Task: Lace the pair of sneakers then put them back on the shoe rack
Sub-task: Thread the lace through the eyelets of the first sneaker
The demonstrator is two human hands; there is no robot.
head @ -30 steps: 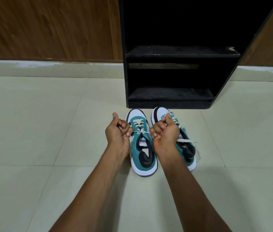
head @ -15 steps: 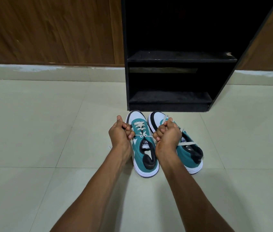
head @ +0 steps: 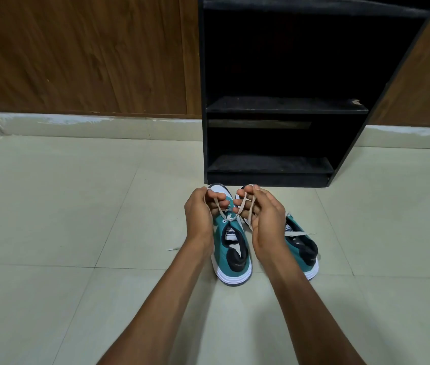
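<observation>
While both lace ends of the left sneaker (head: 231, 246) are up and crossed above its top eyelets, the step in hand looks like forming the knot or bow. The left hand (head: 199, 214) has its fingers (head: 220, 204) curled shut around 1 lace end, and the right hand (head: 264, 219) pinches the other end looped over its fingers (head: 247, 192); the lace (head: 231, 214) meets in a cross just above the tongue. To do it well, I would keep even tension on both ends so the crossing sits snug against the eyelets, then make the loops close to the shoe instead of high in the air.

Both sneakers stand on the tiled floor (head: 77, 206), toes toward the black shoe rack (head: 274, 167), just in front of its lowest shelf. The right sneaker (head: 301, 246) is partly behind the right hand; a loose lace (head: 297, 233) lies across its opening, so it appears untied, though its lower lacing cannot be seen. The left sneaker's toe and lower eyelets are hidden by the hands, and whether a first knot is already made is too small to tell. The rack's upper part is cut off and its interior is very dark.
</observation>
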